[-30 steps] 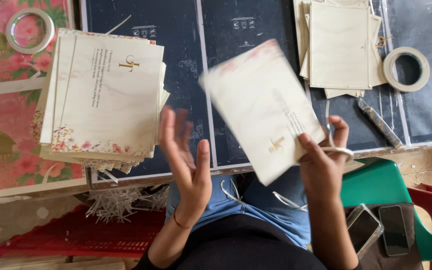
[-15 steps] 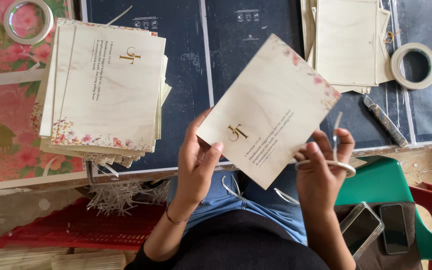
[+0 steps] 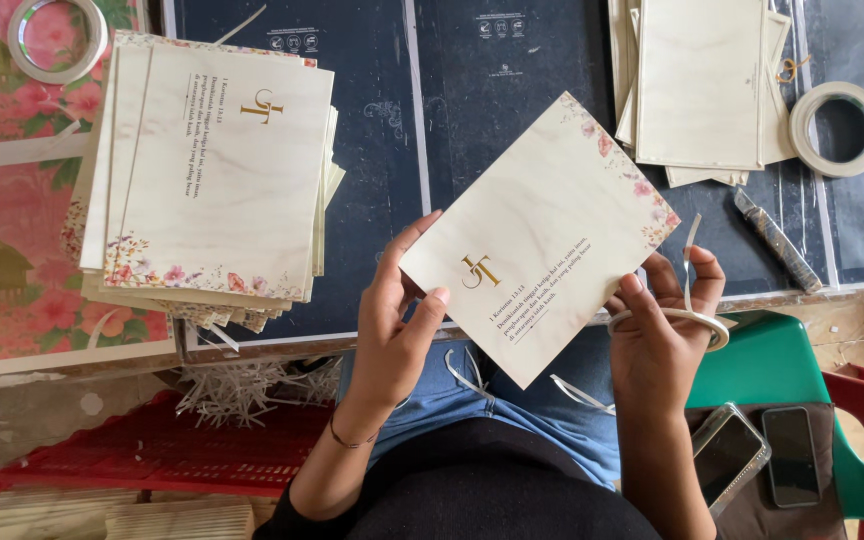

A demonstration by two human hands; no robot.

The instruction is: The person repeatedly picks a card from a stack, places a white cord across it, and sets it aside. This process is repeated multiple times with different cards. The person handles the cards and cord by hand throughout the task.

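A cream card (image 3: 542, 240) with a marbled face, a gold monogram, a few lines of small dark print and a floral corner is held tilted above the near edge of the surface (image 3: 372, 150), over the person's lap. The left hand (image 3: 392, 330) grasps its lower left edge, thumb on top and fingers behind. The right hand (image 3: 667, 330) pinches the lower right edge and also carries a thin roll of tape (image 3: 674, 320) looped around its fingers, with a loose strip (image 3: 690, 255) standing up from it.

The surface is covered by dark blue cutting mats with pale grid lines. To the left lies a stack of matching cards (image 3: 214, 180), fanned unevenly, beside a pink flowered sheet (image 3: 12, 230) with a tape ring (image 3: 57, 38) on it. At the far right sits another stack of cream cards (image 3: 702, 85), blank side up, a tape roll (image 3: 838, 128) and a utility knife (image 3: 777, 240).

Below the edge are white paper trimmings (image 3: 242, 385) on a red tray (image 3: 122, 450), and a green chair (image 3: 802, 390) holding two phones (image 3: 757, 455).
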